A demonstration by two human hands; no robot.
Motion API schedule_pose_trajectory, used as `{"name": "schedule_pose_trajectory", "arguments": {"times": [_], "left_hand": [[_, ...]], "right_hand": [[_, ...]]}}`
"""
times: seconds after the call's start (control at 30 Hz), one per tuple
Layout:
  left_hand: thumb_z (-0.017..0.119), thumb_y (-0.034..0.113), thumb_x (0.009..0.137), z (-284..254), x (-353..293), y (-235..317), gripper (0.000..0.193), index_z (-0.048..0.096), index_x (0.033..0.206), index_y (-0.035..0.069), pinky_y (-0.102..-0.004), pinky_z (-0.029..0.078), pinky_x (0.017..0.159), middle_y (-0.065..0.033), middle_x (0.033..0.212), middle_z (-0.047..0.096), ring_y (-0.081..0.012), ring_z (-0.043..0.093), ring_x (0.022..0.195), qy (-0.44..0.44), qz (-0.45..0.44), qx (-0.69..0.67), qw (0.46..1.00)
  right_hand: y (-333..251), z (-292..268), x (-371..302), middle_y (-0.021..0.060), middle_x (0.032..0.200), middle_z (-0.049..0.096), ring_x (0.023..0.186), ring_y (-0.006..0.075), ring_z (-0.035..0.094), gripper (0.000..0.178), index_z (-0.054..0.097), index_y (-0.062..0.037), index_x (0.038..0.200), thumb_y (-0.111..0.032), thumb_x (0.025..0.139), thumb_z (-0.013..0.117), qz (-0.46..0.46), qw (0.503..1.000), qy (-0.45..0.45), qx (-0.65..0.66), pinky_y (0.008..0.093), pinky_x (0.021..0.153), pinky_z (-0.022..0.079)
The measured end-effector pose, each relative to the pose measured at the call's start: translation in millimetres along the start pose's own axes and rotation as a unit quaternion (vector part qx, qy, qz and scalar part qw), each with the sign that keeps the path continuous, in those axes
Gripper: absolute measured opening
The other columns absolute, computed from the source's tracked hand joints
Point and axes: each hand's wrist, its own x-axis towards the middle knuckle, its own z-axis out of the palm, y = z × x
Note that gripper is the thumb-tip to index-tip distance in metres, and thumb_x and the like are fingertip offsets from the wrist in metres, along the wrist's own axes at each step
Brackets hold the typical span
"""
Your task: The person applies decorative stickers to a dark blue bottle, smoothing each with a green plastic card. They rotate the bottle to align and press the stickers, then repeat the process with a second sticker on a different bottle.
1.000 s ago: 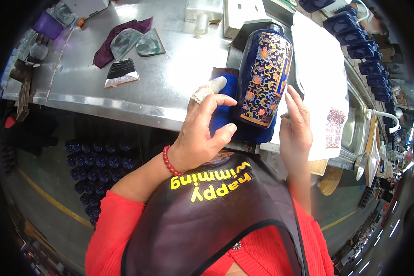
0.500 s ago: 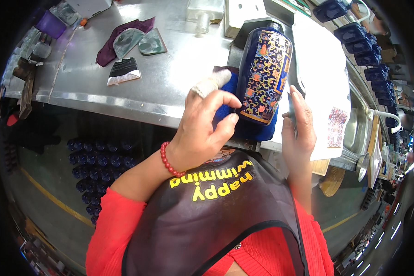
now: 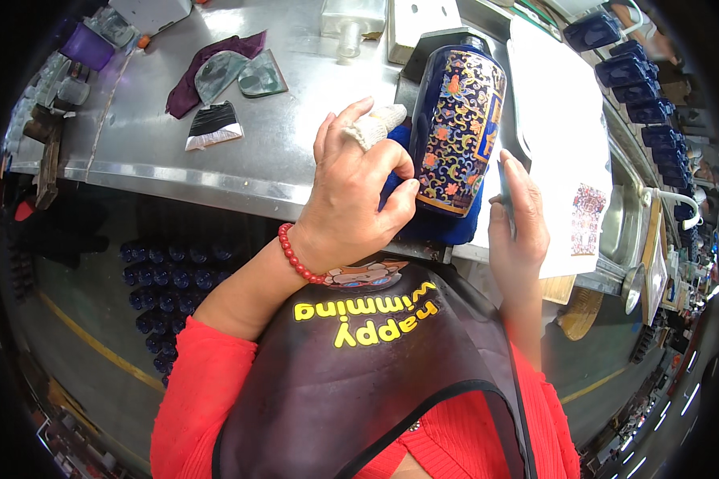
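Observation:
A dark blue glazed bottle (image 3: 458, 132), covered in a colourful floral pattern with gold bands, lies on a blue cloth (image 3: 447, 229), its neck pointing away from me. My left hand (image 3: 355, 188) is at the bottle's lower left edge. Its thumb and forefinger are pinched together; anything between them is too small to make out. The other fingers stick up, one wearing a whitish finger cover (image 3: 373, 128). On the bottle's right, my right hand (image 3: 521, 211) holds a thin, flat grey-green scraper (image 3: 506, 190) edge-on, mostly hidden by the fingers.
A white sheet with a patterned decal (image 3: 587, 219) lies to the right, near a metal basin (image 3: 627, 227). Purple cloth (image 3: 185, 97) and greenish flat pieces (image 3: 261, 76) lie at the left. Blue bottles stand in rows on the floor (image 3: 168, 277) and a right-hand rack (image 3: 635, 80).
My left thumb and forefinger have come together, and the hand has turned with its other fingers raised. The bottle has shifted slightly; my right hand is nearly unmoved.

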Motion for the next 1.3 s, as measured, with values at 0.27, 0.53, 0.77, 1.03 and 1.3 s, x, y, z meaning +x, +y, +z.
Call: {"name": "schedule_pose_trajectory", "arguments": {"times": [0.27, 0.53, 0.77, 1.03, 1.3], "left_hand": [[0.072, 0.01, 0.081, 0.0, -4.2, -3.3, 0.016, 0.064, 0.094, 0.006, -0.0516, 0.031, 0.116, -0.0266, 0.137, 0.058, -0.0472, 0.043, 0.137, -0.007, -0.002, -0.012, 1.0], [0.07, 0.013, 0.084, 9.5, -21.4, -7.0, 0.027, 0.06, 0.108, 0.006, -0.0447, 0.035, 0.109, -0.0177, 0.118, 0.06, -0.0364, 0.051, 0.114, -0.04, -0.12, -0.192, 0.973], [0.066, 0.011, 0.091, 17.7, -28.8, -12.7, 0.033, 0.053, 0.12, 0.004, -0.0383, 0.028, 0.114, -0.0138, 0.133, 0.051, -0.0247, 0.041, 0.131, -0.067, -0.161, -0.286, 0.942], [0.062, 0.01, 0.095, 21.5, -31.9, -9.2, 0.033, 0.051, 0.124, 0.004, -0.0402, 0.017, 0.122, -0.0226, 0.154, 0.038, -0.0276, 0.027, 0.15, -0.051, -0.157, -0.303, 0.939], [0.062, 0.011, 0.096, 20.7, -31.3, -10.4, 0.032, 0.05, 0.125, 0.004, -0.0403, 0.017, 0.122, -0.0229, 0.155, 0.036, -0.0274, 0.026, 0.15, -0.07, -0.176, -0.324, 0.927]], "right_hand": [[3.0, 0.9, -0.3, 0.0239, 0.14, 0.058, 0.128, 0.0362, 0.058, 0.054, 0.056, 0.0038, 0.14, 0.015, 0.087, 0.055, -0.017, 1.0, 0.0, -0.025, 0.0382, 0.097, 0.052], [4.7, 1.0, -2.5, 0.0231, 0.142, 0.057, 0.127, 0.0335, 0.059, 0.053, 0.055, 0.0033, 0.141, 0.014, 0.089, 0.057, -0.024, 1.0, 0.009, -0.008, 0.0339, 0.088, 0.055], [2.7, 1.6, -3.8, 0.0232, 0.142, 0.057, 0.127, 0.0337, 0.058, 0.053, 0.056, 0.0035, 0.141, 0.014, 0.089, 0.056, -0.021, 1.0, 0.009, -0.014, 0.0339, 0.088, 0.055], [2.8, 1.9, -3.5, 0.0234, 0.141, 0.058, 0.129, 0.0348, 0.058, 0.053, 0.056, 0.0041, 0.141, 0.014, 0.088, 0.056, -0.032, 0.999, 0.008, -0.025, 0.0351, 0.091, 0.054], [2.0, 3.0, -2.0, 0.0234, 0.141, 0.057, 0.128, 0.0342, 0.058, 0.054, 0.056, 0.0037, 0.141, 0.015, 0.088, 0.056, -0.033, 0.999, 0.009, -0.012, 0.0346, 0.09, 0.055]]}}
